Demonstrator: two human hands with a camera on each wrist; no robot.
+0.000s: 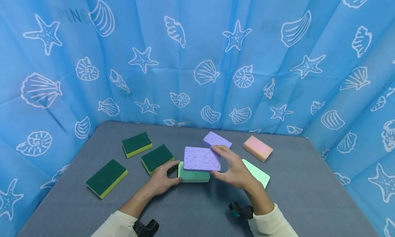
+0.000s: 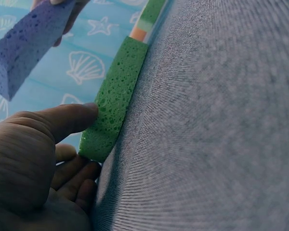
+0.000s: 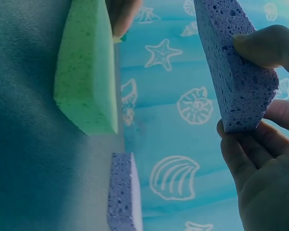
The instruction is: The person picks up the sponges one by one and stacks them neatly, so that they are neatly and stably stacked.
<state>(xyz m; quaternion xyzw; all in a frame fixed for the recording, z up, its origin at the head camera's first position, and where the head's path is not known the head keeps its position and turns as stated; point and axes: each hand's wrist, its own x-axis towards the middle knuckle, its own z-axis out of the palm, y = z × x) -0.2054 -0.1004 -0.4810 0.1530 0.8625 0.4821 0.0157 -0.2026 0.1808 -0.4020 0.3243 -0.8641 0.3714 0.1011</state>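
Note:
A purple sponge (image 1: 201, 158) is pinched at its right end between the thumb and fingers of my right hand (image 1: 233, 171). In the right wrist view that purple sponge (image 3: 238, 72) hangs in the air, clear of the table. Below it a green sponge (image 1: 193, 177) lies on the table, partly covered by the purple one in the head view. My left hand (image 1: 163, 179) holds the green sponge's left end; the left wrist view has the thumb on one long side of this green sponge (image 2: 116, 96) and fingers at the other.
To the left lie three green-and-yellow scouring sponges, a front one (image 1: 107, 178), a back one (image 1: 137, 143) and one by my left hand (image 1: 158, 157). Behind and right are another purple sponge (image 1: 217, 139), a pink-orange sponge (image 1: 258, 147) and a light green sponge (image 1: 257, 173). A blue shell-print curtain (image 1: 197, 106) borders the grey table (image 1: 311, 189).

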